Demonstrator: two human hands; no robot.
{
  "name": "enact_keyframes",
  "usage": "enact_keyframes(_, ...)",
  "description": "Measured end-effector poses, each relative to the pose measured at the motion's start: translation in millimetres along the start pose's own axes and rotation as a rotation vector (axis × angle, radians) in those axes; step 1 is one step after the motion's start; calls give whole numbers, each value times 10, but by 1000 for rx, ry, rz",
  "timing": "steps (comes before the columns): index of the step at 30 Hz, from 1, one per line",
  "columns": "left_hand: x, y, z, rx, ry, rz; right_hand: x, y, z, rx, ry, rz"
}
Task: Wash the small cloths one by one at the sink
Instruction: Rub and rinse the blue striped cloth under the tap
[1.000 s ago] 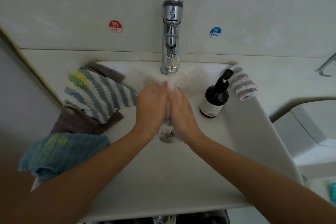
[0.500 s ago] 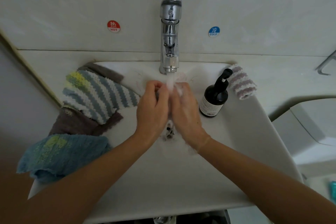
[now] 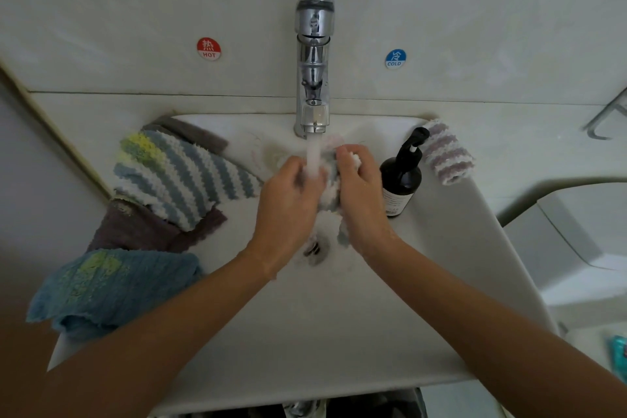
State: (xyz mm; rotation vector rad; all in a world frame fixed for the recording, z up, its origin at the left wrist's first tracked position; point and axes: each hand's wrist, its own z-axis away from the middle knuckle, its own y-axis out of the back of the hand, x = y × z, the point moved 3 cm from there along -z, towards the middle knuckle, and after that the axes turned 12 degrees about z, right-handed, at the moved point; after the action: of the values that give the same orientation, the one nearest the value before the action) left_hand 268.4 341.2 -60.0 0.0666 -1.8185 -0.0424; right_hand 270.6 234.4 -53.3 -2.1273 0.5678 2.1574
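Note:
A small white and blue-grey cloth (image 3: 331, 193) is bunched between both hands under the running water of the chrome tap (image 3: 314, 68), over the white sink (image 3: 339, 326). My left hand (image 3: 288, 207) grips it from the left and my right hand (image 3: 361, 200) from the right. Much of the cloth is hidden by the hands. On the sink's left rim lie a blue-and-white striped cloth (image 3: 176, 176), a brown cloth (image 3: 135, 231) and a teal cloth (image 3: 108, 285). A pink striped cloth (image 3: 446, 156) hangs on the right rim.
A dark pump bottle (image 3: 402, 176) stands on the rim just right of my right hand. The drain (image 3: 314, 248) lies below the hands. Hot and cold stickers are on the tiled wall behind the tap. A teal object (image 3: 619, 356) shows at the far right edge.
Both hands have moved up toward the tap while rubbing the cloth; more of the cloth shows between them, and my right hand's fingers have curled over its top.

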Motion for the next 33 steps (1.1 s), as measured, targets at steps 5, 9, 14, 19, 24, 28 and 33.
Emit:
enact_keyframes(5, 34, 34, 22, 156, 50, 115, -26, -94, 149, -172, 40, 93)
enact_keyframes(9, -78, 30, 33, 148, 81, 32, -59, -157, 220, -163, 124, 152)
enact_keyframes(14, -106, 19, 54, 155, 125, 10, -40, -139, 239, -157, 33, 124)
enact_keyframes(19, -5, 13, 37, 162, 157, 30, -47, -107, 140, -144, 13, 258)
enact_keyframes(24, -106, -18, 32, 166, 246, 134, -45, -126, 147, -116, -42, 84)
enact_keyframes(28, -163, -24, 37, 92, 298, 44, -28, -70, 87, -30, 78, 85)
enact_keyframes(33, -77, -6, 63, 70, 121, -99, -66, 12, 47, -27, 91, -34)
